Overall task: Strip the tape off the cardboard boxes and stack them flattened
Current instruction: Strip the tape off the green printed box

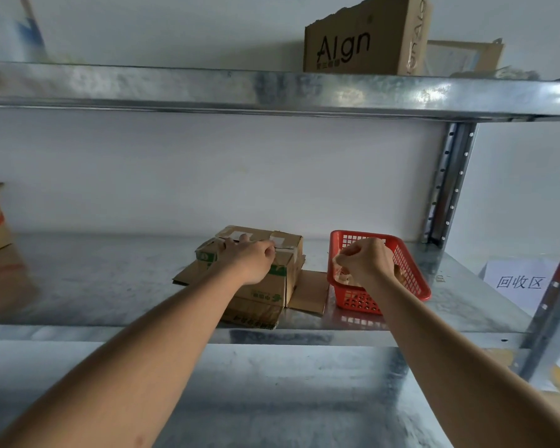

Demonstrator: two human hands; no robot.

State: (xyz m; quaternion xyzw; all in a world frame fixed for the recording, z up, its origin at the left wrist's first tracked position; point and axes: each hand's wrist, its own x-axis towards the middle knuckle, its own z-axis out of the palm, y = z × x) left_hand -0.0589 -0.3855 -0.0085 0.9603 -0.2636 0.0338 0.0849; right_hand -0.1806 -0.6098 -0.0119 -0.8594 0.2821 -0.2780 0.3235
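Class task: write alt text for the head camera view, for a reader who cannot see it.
On a metal shelf, the left hand rests on a taped cardboard box atop flattened cardboard, while the right hand pinches something pale over a red basket.

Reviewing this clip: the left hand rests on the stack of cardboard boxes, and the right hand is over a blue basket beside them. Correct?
Not quite. The head view shows the basket is red, not blue. The rest holds: the left hand rests on the cardboard boxes, and the right hand is over the basket beside them.
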